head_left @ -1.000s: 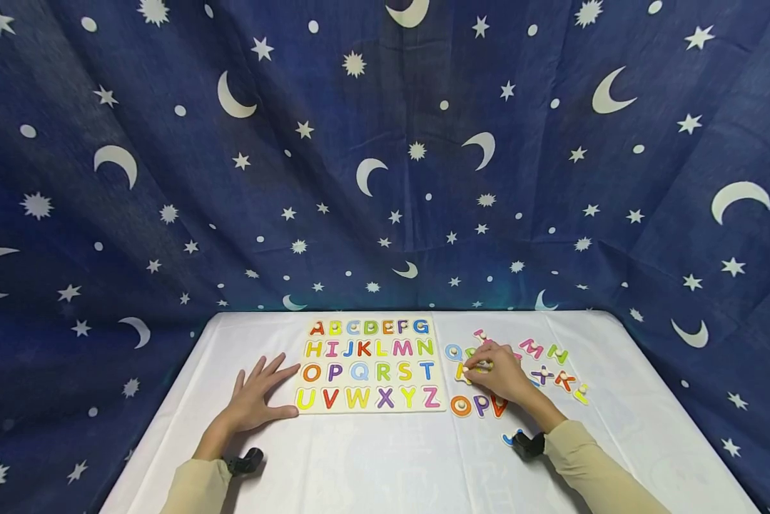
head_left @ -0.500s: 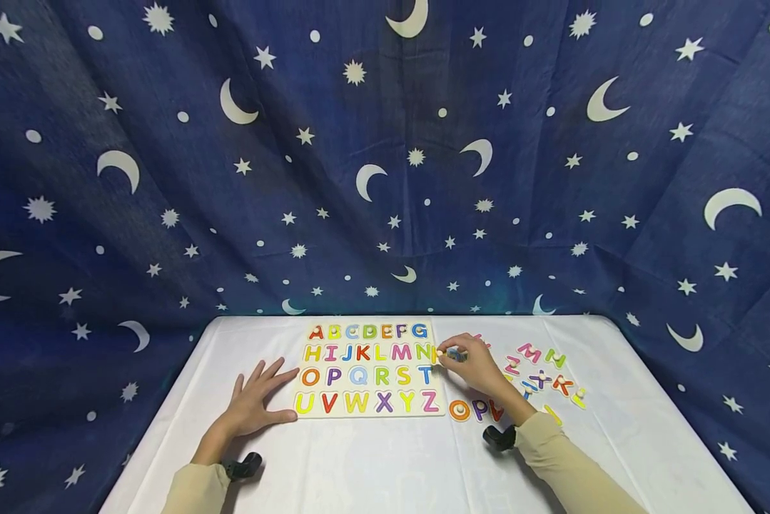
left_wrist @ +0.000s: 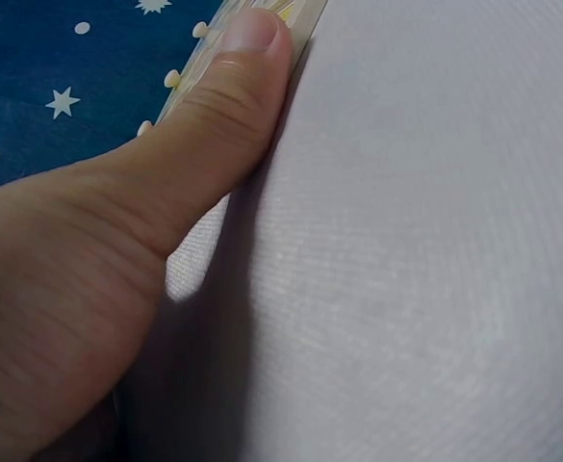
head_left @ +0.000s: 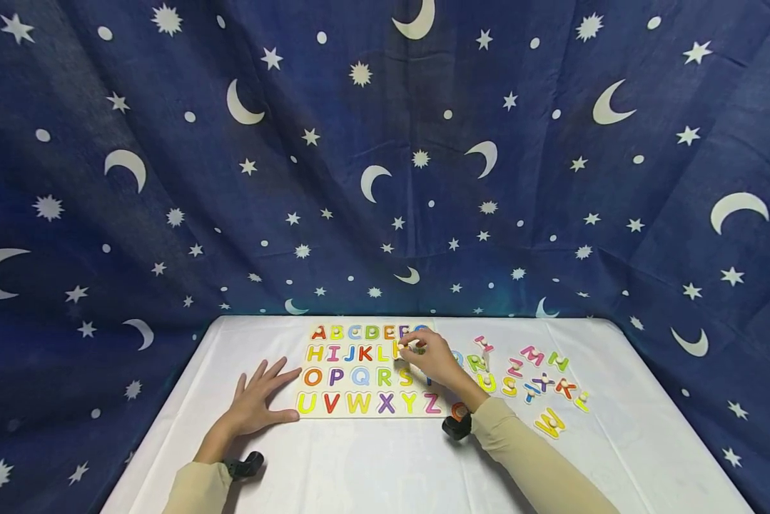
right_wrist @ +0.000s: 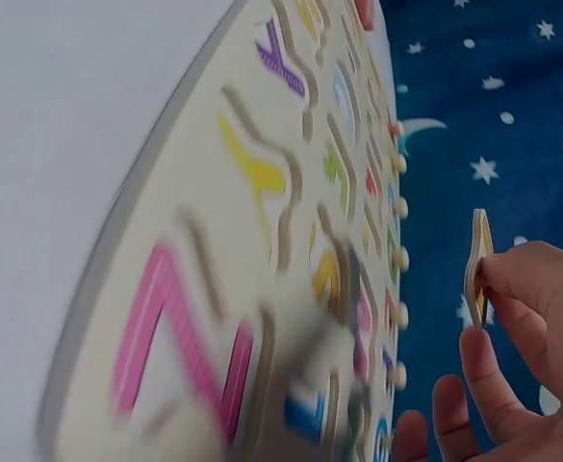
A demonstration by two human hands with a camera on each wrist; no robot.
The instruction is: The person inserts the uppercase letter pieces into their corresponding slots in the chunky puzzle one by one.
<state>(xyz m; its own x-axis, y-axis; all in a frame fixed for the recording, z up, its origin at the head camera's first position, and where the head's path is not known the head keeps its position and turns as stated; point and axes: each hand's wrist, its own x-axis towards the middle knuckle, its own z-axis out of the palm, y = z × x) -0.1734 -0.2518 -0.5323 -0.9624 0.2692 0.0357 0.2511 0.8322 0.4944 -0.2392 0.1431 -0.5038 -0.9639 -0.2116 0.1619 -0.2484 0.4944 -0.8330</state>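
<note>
A wooden alphabet puzzle board [head_left: 373, 415] lies on the table, knobbed letters seated in its top row. My left hand [head_left: 250, 405] rests flat at the board's left side, fingers spread; in the left wrist view its thumb [left_wrist: 228, 91] lies along the board's edge. With thumb and fingertips, my right hand [head_left: 441, 364] pinches a yellow letter piece [head_left: 398, 348], which looks like an H, above the second row near the L and M slots. The right wrist view shows this piece [right_wrist: 476, 265] edge-on, raised off the board. The right hand covers part of the board's right side.
Right of the board lie several loose knobbed letters, among them a yellow W [head_left: 550, 423], a pink M [head_left: 532, 355], a green N [head_left: 558, 361] and a red K [head_left: 565, 388]. An orange O [head_left: 459, 410] sits partly behind the right wrist. A starry blue cloth [head_left: 385, 214] hangs behind the table.
My right hand has carried the yellow letter piece leftward from the loose letters to over the board. The yellow W has come into view. The left hand stays in place.
</note>
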